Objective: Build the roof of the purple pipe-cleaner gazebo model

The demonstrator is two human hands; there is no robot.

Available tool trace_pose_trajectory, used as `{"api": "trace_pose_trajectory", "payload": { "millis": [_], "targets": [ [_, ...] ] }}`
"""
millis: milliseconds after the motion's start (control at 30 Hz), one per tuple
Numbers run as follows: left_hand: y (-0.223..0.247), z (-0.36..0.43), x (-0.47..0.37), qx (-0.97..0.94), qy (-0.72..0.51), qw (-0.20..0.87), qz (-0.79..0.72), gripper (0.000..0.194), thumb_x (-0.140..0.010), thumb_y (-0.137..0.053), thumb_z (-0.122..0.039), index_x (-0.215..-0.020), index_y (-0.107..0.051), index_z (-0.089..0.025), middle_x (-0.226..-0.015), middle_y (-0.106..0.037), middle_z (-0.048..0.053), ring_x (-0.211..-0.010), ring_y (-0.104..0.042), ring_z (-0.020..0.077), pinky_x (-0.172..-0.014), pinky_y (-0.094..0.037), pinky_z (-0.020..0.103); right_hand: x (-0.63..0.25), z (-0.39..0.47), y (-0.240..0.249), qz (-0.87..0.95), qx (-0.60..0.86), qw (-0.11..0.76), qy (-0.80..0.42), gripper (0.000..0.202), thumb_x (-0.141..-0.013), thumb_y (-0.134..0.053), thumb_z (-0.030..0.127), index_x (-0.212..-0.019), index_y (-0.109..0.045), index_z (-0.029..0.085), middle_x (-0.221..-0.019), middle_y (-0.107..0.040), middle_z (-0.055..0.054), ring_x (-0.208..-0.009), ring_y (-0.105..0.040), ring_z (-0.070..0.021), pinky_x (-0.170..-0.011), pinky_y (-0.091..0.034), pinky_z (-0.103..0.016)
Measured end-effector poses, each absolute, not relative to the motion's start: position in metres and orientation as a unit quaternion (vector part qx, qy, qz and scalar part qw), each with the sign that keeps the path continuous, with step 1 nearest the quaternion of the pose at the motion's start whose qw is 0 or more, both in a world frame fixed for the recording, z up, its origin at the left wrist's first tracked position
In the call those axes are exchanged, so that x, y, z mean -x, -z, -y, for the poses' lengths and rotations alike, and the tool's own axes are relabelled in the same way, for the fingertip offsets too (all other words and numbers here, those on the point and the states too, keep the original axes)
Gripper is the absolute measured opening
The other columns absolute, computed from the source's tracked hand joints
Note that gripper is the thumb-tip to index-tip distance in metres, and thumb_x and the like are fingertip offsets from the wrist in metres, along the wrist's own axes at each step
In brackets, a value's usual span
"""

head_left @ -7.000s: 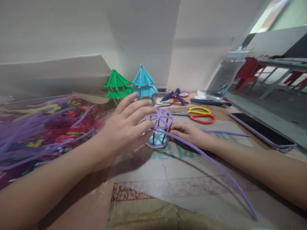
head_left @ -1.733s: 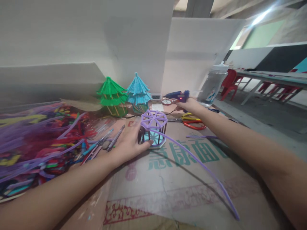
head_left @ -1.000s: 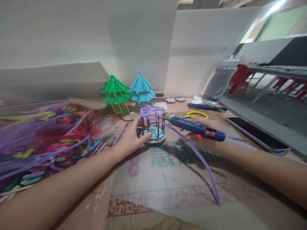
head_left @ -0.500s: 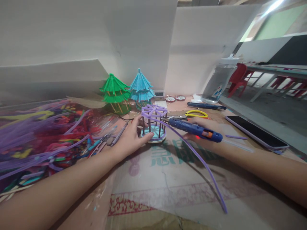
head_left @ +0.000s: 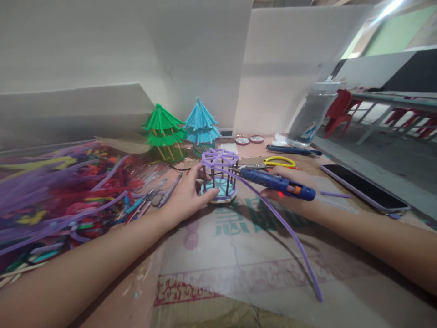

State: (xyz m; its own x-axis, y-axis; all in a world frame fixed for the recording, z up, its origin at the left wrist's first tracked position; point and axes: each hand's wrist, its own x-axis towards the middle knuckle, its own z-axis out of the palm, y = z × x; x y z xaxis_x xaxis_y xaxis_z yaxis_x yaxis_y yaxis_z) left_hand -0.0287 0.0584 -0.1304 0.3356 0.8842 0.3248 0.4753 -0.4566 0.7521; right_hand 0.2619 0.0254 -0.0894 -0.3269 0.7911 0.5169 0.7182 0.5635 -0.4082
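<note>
Many fuzzy purple, red and yellow craft stems [head_left: 68,191] lie heaped on the left of the surface [head_left: 119,282]; of the two hands, the left hand [head_left: 186,193] curves wide around the lower left side of a small octagonal frame with a purple top and dark thin posts [head_left: 220,157], upright mid-surface; it looks light and fragile, best steadied low at its base, while the long purple stem [head_left: 290,230] trailing rightward seems soft and bendable. The right hand [head_left: 297,207] is closed around a dark-blue glue gun [head_left: 266,178], its nozzle near the frame's upper right; whether they touch, I cannot tell.
</note>
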Motion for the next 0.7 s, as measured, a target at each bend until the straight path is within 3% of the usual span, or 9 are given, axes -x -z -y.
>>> {"api": "trace_pose_trajectory", "payload": {
  "millis": [433, 700],
  "targets": [
    [0.131, -0.059, 0.029, -0.775, -0.364, 0.261, -0.446, 0.056, -0.084, -0.069, -0.045, -0.129, -0.049, -0.019, -0.120, -0.065, 0.012, -0.110, -0.064, 0.0275, -0.097, -0.050, 0.045, -0.261, -0.026, 0.092, 0.804, 0.469, 0.361, -0.046, 0.038, -0.077, -0.076, 0.059, -0.074, -0.067, 0.022, -0.064, -0.065, -0.003, -0.058, -0.059, -0.0198, -0.054, -0.043, -0.031],
    [0.131, -0.059, 0.028, -0.770, -0.365, 0.276, -0.445, 0.058, -0.083, -0.068, -0.045, -0.129, -0.047, -0.017, -0.118, -0.065, 0.013, -0.104, -0.064, 0.0270, -0.090, -0.052, 0.044, -0.265, -0.029, 0.100, 0.813, 0.441, 0.378, -0.033, 0.033, -0.080, -0.078, 0.054, -0.077, -0.068, 0.022, -0.065, -0.064, -0.001, -0.058, -0.058, -0.0182, -0.054, -0.042, -0.029]
  ]
}}
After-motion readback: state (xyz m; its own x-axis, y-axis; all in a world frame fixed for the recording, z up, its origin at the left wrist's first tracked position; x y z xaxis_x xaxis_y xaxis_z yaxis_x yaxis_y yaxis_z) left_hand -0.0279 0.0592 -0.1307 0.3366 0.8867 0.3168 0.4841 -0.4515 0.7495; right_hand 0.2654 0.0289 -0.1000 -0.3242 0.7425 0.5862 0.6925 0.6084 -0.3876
